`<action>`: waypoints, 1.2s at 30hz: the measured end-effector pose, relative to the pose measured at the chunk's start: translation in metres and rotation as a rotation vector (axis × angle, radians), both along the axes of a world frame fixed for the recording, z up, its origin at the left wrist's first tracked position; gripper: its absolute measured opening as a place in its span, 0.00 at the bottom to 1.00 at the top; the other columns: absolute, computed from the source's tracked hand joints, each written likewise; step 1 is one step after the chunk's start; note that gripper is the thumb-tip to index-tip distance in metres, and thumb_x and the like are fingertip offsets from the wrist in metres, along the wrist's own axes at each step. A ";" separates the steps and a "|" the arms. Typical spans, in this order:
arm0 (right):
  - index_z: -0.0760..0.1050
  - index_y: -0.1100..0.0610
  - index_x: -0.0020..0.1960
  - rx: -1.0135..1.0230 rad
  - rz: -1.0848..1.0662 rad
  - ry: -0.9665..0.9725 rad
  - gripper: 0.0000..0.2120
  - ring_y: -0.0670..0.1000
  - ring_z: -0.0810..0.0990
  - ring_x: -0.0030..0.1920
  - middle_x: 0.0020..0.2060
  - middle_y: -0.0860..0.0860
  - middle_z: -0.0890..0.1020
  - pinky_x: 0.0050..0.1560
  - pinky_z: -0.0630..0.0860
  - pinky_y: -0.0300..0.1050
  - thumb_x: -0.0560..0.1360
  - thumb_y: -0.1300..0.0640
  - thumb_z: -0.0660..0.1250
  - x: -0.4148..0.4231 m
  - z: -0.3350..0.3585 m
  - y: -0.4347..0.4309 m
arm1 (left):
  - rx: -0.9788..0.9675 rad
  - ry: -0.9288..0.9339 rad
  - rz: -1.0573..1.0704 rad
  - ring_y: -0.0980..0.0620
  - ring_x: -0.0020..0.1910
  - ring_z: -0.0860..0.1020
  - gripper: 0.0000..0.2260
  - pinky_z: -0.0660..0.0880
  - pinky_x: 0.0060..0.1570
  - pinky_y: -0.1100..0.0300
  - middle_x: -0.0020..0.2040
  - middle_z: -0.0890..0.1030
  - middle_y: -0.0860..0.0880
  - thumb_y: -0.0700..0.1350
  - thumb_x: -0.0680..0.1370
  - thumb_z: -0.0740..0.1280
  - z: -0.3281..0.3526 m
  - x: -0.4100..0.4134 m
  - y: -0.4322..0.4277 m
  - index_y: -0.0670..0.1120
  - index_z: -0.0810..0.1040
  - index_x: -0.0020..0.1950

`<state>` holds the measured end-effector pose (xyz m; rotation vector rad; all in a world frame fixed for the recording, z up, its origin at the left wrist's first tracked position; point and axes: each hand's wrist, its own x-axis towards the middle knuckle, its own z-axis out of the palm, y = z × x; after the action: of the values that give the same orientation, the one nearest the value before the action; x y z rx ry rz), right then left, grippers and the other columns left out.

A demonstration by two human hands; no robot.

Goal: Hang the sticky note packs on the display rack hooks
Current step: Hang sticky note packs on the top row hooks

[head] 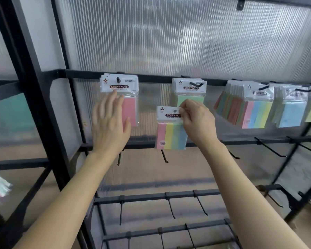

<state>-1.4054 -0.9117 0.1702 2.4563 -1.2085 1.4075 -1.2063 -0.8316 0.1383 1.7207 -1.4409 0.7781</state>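
"STICKY NOTE" stood in pale letters on a dark red band across the card header of the striped pack (171, 132). The right hand (197, 121) pinched this pack by its top right corner, thumb and fingers clamped on the header. A small logo sat above the band, and the finer print beneath was too small to read. The pack hung in the air in front of the black display rack (34, 90), between two loaded hooks and lower than both, its punched hole on no hook and its bottom edge crossing the second rail. The same words showed on the pink packs (119, 86) hung on the left hook (118, 80) and on the green packs (191, 88) just to their right. The left hand (109, 121) lay flat on the front of the pink packs, fingers straight and slightly apart. Further right hung more striped packs (258, 106) and blue packs (289, 110), their labels blurred. Behind the rails stood a ribbed translucent panel (169, 42). The lower rails carried lower hooks (164, 157) jutting towards the near side, with open room beneath both forearms.
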 end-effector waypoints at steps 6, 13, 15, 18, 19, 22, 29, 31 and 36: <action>0.74 0.59 0.45 0.029 -0.062 0.023 0.05 0.54 0.72 0.45 0.40 0.51 0.78 0.36 0.60 0.46 0.77 0.61 0.59 -0.034 -0.018 0.014 | 0.048 0.010 -0.049 0.40 0.70 0.61 0.24 0.55 0.69 0.43 0.72 0.64 0.40 0.44 0.76 0.64 -0.013 -0.027 0.001 0.40 0.64 0.71; 0.71 0.60 0.44 0.039 -0.149 -0.004 0.06 0.54 0.72 0.45 0.40 0.52 0.76 0.35 0.58 0.46 0.78 0.60 0.59 -0.084 -0.018 0.013 | 0.088 0.001 -0.108 0.40 0.71 0.59 0.26 0.53 0.69 0.43 0.73 0.62 0.40 0.46 0.76 0.63 -0.015 -0.063 -0.011 0.42 0.62 0.73; 0.72 0.60 0.45 0.046 -0.162 -0.007 0.06 0.54 0.72 0.45 0.42 0.53 0.77 0.35 0.58 0.46 0.78 0.60 0.58 -0.099 -0.017 0.007 | 0.074 0.001 -0.122 0.40 0.71 0.60 0.26 0.54 0.69 0.43 0.72 0.63 0.40 0.45 0.76 0.63 -0.014 -0.078 -0.016 0.41 0.62 0.72; 0.72 0.60 0.47 0.058 -0.171 -0.018 0.06 0.54 0.72 0.45 0.42 0.53 0.77 0.35 0.59 0.46 0.78 0.60 0.58 -0.119 -0.015 -0.005 | 0.069 0.000 -0.130 0.40 0.71 0.60 0.25 0.54 0.69 0.43 0.72 0.64 0.40 0.44 0.76 0.64 -0.014 -0.101 -0.027 0.41 0.63 0.72; 0.72 0.60 0.46 0.065 -0.164 -0.022 0.06 0.54 0.71 0.44 0.42 0.53 0.77 0.35 0.59 0.46 0.78 0.60 0.58 -0.126 -0.014 -0.010 | 0.070 0.005 -0.128 0.40 0.71 0.60 0.25 0.53 0.69 0.43 0.72 0.63 0.41 0.44 0.76 0.64 -0.014 -0.108 -0.031 0.41 0.63 0.72; 0.70 0.59 0.43 0.062 -0.128 -0.019 0.06 0.53 0.70 0.43 0.39 0.52 0.75 0.35 0.59 0.46 0.78 0.59 0.59 -0.148 -0.010 -0.027 | 0.081 0.023 -0.109 0.41 0.72 0.59 0.25 0.52 0.69 0.43 0.73 0.62 0.42 0.45 0.77 0.64 -0.014 -0.131 -0.047 0.42 0.62 0.72; 0.76 0.58 0.46 0.037 -0.016 -0.075 0.06 0.51 0.74 0.44 0.41 0.51 0.80 0.37 0.62 0.43 0.77 0.59 0.60 -0.194 0.006 -0.073 | -0.010 0.018 -0.101 0.41 0.70 0.62 0.24 0.56 0.68 0.44 0.70 0.66 0.41 0.41 0.76 0.65 -0.010 -0.189 -0.078 0.41 0.64 0.71; 0.76 0.59 0.45 0.038 0.032 -0.105 0.06 0.53 0.75 0.44 0.40 0.52 0.80 0.37 0.63 0.43 0.77 0.59 0.60 -0.204 0.013 -0.087 | -0.009 0.011 -0.075 0.41 0.69 0.62 0.24 0.57 0.68 0.44 0.70 0.66 0.41 0.41 0.76 0.65 -0.010 -0.199 -0.083 0.41 0.64 0.71; 0.75 0.58 0.45 0.034 0.107 -0.105 0.07 0.51 0.73 0.40 0.38 0.51 0.78 0.37 0.63 0.43 0.77 0.58 0.60 -0.214 0.027 -0.109 | -0.008 0.004 -0.012 0.41 0.69 0.63 0.24 0.56 0.68 0.45 0.70 0.66 0.40 0.42 0.76 0.65 -0.016 -0.214 -0.088 0.41 0.65 0.71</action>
<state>-1.6196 -1.0207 0.1976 2.5339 -1.1450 1.5739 -1.4201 -0.9199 0.1228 1.7049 -1.4428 0.7726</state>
